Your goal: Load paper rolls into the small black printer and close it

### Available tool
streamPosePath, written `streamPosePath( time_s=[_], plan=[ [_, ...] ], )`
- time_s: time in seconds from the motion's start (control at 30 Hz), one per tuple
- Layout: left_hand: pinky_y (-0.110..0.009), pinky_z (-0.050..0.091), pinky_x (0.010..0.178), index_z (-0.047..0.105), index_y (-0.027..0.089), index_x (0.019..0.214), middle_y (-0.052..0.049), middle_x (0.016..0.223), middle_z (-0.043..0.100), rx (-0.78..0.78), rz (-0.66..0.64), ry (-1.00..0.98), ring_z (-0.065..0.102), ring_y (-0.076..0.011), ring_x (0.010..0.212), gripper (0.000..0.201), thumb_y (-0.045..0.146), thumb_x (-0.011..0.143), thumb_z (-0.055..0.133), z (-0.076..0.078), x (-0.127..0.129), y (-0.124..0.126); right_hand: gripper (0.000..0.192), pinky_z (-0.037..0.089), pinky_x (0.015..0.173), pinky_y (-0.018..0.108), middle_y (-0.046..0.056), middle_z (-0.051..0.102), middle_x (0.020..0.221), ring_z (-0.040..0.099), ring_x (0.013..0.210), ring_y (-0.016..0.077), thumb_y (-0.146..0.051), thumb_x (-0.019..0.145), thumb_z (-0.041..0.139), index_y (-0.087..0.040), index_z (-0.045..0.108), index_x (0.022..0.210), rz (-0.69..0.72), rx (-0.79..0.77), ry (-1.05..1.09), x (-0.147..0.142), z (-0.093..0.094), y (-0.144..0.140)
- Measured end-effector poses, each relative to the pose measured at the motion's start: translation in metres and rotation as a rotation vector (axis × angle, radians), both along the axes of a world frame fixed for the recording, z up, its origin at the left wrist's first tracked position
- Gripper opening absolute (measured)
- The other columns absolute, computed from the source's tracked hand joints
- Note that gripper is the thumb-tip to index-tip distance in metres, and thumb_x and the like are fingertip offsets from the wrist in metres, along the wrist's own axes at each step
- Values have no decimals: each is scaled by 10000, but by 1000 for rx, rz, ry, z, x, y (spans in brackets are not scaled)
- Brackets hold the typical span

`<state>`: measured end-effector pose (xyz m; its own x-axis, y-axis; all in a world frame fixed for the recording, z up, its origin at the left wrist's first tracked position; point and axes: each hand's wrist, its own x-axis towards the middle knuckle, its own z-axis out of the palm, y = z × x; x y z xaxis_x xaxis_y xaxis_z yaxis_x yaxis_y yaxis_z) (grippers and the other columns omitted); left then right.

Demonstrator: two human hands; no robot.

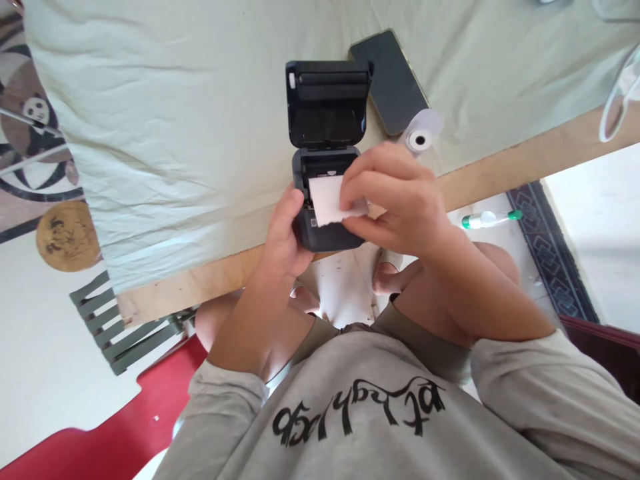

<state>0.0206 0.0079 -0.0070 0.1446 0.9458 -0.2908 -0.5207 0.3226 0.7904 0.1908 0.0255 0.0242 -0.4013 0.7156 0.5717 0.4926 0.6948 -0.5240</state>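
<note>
A small black label printer (330, 239) is held near the table's front edge, its lid (327, 107) swung up and back. My left hand (287, 233) grips the printer's left side, thumb on the rim. Over the open compartment, my right hand (395, 197) pinches a white piece of paper (326, 200) with a torn lower edge. Whether that paper joins a roll inside cannot be made out, as my fingers cover its right part. Just beyond my right hand stands a small white paper roll (421, 137) with a dark core and a loose end.
A dark smartphone (393, 80) lies on the pale green cloth (175, 133) behind the paper roll. A white cable (617, 100) hangs over the right table edge. Below are a green-capped bottle (490, 219), a red chair (115, 427) and a green slatted stool (113, 333).
</note>
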Motion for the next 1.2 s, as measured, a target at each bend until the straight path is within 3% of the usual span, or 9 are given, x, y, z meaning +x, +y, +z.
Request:
streamPosePath(
  time_s=[0.07,0.13,0.23,0.33,0.47,0.57,0.73,0.9,1.2],
  plan=[
    [-333,604,810,688,220,1007,-32,935,744,3,7,24,737,-245,976,339,457,784,783,0,-1,-1,143,474,898,493,20,683,887,638,913,255,-383,881,613,-259,617,810,92,-79,-1,2,2,-2],
    [-311,599,743,690,215,998,-19,901,738,3,22,56,734,-214,852,349,353,718,845,-1,-2,-2,217,488,965,515,30,667,886,638,990,276,-493,908,578,-286,611,852,71,-128,121,4,3,-1],
    [-302,608,697,705,216,999,-18,923,751,13,12,65,721,-196,797,384,275,660,876,-2,-4,-3,236,511,1023,489,28,642,1224,583,1238,287,-524,906,566,-350,584,1066,-131,-208,329,6,4,2],
    [-305,620,692,716,228,1015,-16,934,756,29,-2,68,721,-199,811,421,251,633,892,-4,-5,-3,493,447,1176,458,-37,451,1558,458,1458,267,-563,872,594,-406,458,1320,-116,-356,490,7,3,4],
    [-275,606,659,718,227,937,5,887,737,47,23,44,697,-160,745,331,238,651,882,-6,-6,-3,360,418,1222,423,-28,526,1508,578,1345,216,-423,946,532,-365,473,1296,-85,-461,752,7,0,5],
    [-277,586,639,714,231,940,11,894,731,74,4,58,693,-153,726,322,223,660,873,-6,-6,-4,279,453,1174,388,27,608,1363,573,1342,196,-367,957,568,-305,504,1222,-56,-510,690,6,-4,6],
    [-374,596,732,671,279,1133,-18,970,734,96,-38,98,743,-253,901,486,460,720,852,-5,-8,-6,521,547,1043,364,68,584,1381,614,1258,219,-418,892,676,-263,465,1342,87,-631,541,-3,-15,4],
    [-348,572,610,691,227,993,-41,869,710,65,-25,93,734,-233,771,403,547,774,802,-5,-9,-8,756,607,825,337,63,573,1353,664,1010,198,-519,796,779,-301,375,1398,193,-831,498,-2,-16,0],
    [-376,576,650,674,227,950,-22,751,674,8,-47,86,706,-230,703,407,543,744,829,0,-6,-7,750,587,890,367,54,593,1314,639,1087,223,-554,787,793,-322,393,1377,160,-809,495,1,-23,1]
  ],
)
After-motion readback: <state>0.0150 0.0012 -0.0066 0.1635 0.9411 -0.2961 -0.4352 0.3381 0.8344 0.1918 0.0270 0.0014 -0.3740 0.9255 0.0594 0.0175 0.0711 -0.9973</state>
